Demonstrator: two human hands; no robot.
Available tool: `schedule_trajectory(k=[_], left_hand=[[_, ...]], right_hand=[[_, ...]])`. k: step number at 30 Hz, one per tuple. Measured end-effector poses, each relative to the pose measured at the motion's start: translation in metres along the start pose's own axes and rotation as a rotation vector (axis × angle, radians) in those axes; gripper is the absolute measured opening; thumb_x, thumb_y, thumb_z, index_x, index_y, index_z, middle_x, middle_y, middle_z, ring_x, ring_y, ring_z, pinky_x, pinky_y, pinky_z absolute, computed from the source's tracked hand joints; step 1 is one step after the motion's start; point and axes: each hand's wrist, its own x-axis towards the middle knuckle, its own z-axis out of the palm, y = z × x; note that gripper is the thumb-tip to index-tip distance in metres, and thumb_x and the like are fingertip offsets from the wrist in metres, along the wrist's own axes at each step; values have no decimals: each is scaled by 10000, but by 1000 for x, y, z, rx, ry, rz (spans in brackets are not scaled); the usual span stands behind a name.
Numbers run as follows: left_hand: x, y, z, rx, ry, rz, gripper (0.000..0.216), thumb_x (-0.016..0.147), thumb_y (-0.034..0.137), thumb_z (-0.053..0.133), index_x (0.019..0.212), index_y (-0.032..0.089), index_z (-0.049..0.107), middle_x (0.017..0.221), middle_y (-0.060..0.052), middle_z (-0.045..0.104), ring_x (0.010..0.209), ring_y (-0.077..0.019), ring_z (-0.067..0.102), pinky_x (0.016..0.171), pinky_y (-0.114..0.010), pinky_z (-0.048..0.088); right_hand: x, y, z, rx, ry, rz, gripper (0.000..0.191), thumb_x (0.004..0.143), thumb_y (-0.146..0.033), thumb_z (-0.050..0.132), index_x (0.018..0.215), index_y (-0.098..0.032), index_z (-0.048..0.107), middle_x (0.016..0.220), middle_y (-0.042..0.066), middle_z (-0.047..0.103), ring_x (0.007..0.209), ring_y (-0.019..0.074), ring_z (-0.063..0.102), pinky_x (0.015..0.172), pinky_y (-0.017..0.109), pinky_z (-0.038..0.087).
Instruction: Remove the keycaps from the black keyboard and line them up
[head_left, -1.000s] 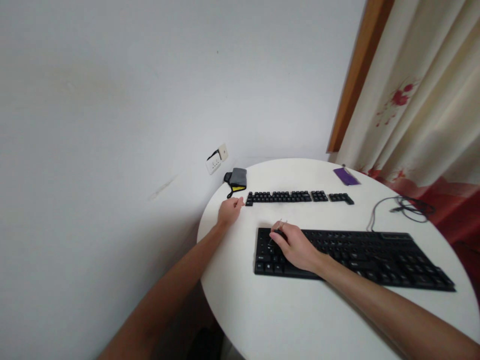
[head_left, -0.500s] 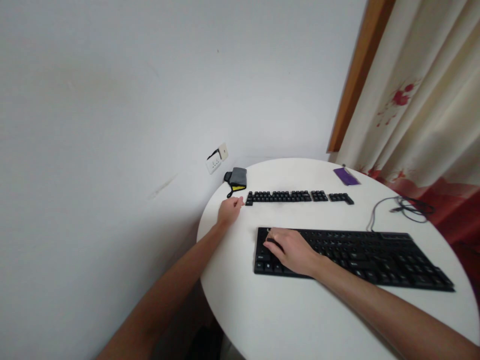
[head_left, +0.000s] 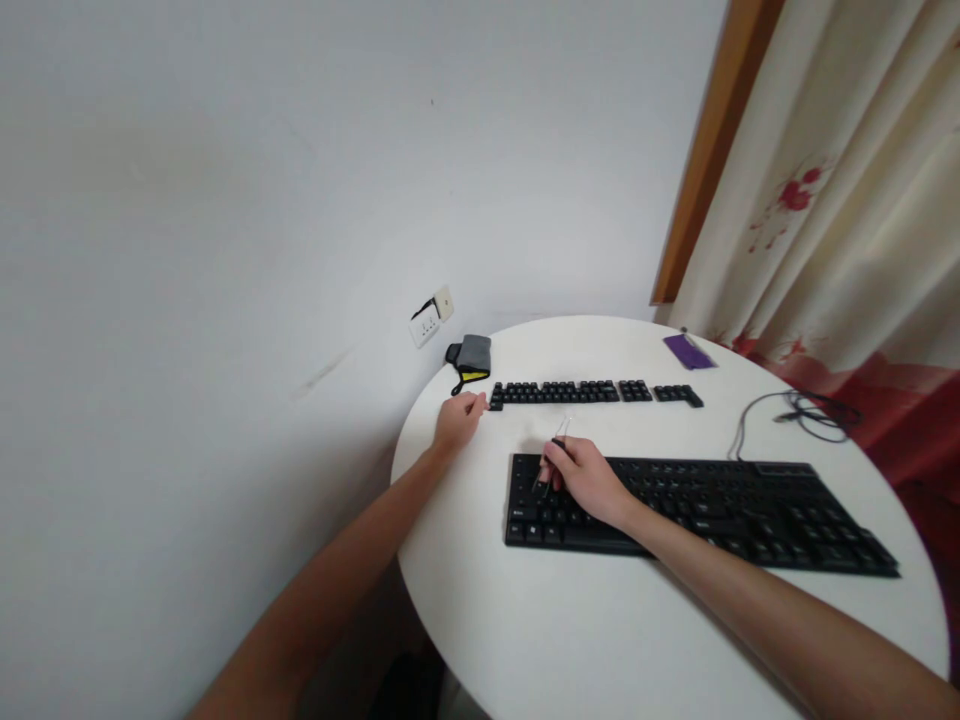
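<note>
A black keyboard (head_left: 720, 505) lies across a round white table (head_left: 600, 640). My right hand (head_left: 586, 480) rests over the keyboard's left end and grips a thin wire keycap puller (head_left: 559, 432), its tip down among the keys. Behind the keyboard, a row of loose black keycaps (head_left: 592, 392) is lined up on the table. My left hand (head_left: 459, 420) lies on the table at the left end of that row, fingers curled, thumb and fingertips close to the first keycap. Whether it pinches a keycap I cannot tell.
A grey and yellow pouch (head_left: 472, 357) sits at the table's back left by a wall socket (head_left: 429, 320). A purple card (head_left: 688, 351) lies at the back. The keyboard's cable (head_left: 795, 415) coils at the right, near a flowered curtain (head_left: 847, 200).
My right hand has lifted slightly and turned, so the puller now stands up above the keys at the keyboard's left end. My left hand has stayed where it was.
</note>
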Motion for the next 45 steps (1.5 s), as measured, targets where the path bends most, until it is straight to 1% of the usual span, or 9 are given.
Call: schedule_trajectory(k=[4, 9, 13, 20, 24, 30, 35, 40, 45], left_hand=[[-1, 41, -3, -101, -100, 141, 340, 935, 378, 466, 842, 174, 721, 795, -44, 681, 759, -161, 612, 692, -258, 459], [2, 112, 15, -453, -463, 336, 361, 814, 353, 700, 1125, 175, 655, 983, -70, 675, 841, -155, 617, 726, -256, 494], [0, 137, 39, -528, -452, 351, 328, 759, 316, 762, 1035, 161, 676, 946, -58, 646, 800, -143, 618, 747, -276, 518], [-14, 123, 46, -504, -414, 348, 177, 829, 229, 685, 990, 173, 638, 950, -41, 616, 835, -146, 618, 800, -286, 533], [-20, 122, 38, -328, -451, 455, 164, 879, 200, 613, 1043, 201, 611, 992, -42, 609, 886, -162, 601, 825, -299, 516], [-27, 134, 29, -12, -434, 628, 200, 917, 192, 547, 1097, 233, 625, 1065, -55, 587, 1009, -200, 552, 907, -347, 465], [-26, 136, 24, -66, -367, 635, 149, 893, 253, 607, 1027, 239, 671, 1059, -54, 572, 1004, -199, 524, 933, -358, 434], [2, 95, 15, 40, -191, 425, 126, 790, 333, 731, 890, 258, 737, 1141, -56, 534, 1073, -248, 465, 987, -417, 361], [25, 42, 7, 229, -268, 232, 127, 728, 360, 769, 828, 283, 761, 1164, -33, 524, 1092, -279, 438, 950, -451, 327]], right_hand=[[6, -6, -16, 47, 191, -77, 376, 947, -440, 429, 736, -174, 593, 676, 33, 659, 564, 136, 570, 556, 246, 436], [13, -6, -51, -35, 484, -166, 416, 937, -487, 432, 741, -167, 613, 696, 58, 667, 597, 154, 583, 576, 262, 440], [15, 1, -66, -39, 573, -161, 407, 927, -492, 457, 724, -170, 603, 679, 53, 659, 572, 152, 574, 577, 272, 447], [16, 10, -61, -40, 439, -38, 409, 914, -534, 445, 769, -180, 591, 766, 78, 696, 661, 183, 644, 579, 273, 483], [16, 14, -58, 37, 338, 78, 362, 913, -513, 448, 823, -186, 575, 719, 62, 695, 611, 187, 660, 539, 268, 491], [15, 16, -57, -74, 375, 3, 336, 920, -456, 465, 782, -175, 589, 636, 38, 661, 590, 179, 647, 585, 272, 488], [14, 17, -56, -93, 405, -15, 342, 928, -447, 452, 775, -174, 591, 607, 29, 657, 558, 166, 618, 580, 270, 473], [15, 19, -55, -21, 391, 34, 345, 923, -459, 451, 822, -168, 606, 654, 45, 694, 624, 176, 663, 603, 268, 481], [15, 21, -55, -24, 376, 55, 357, 908, -471, 464, 812, -165, 620, 671, 55, 706, 634, 180, 673, 606, 273, 480]])
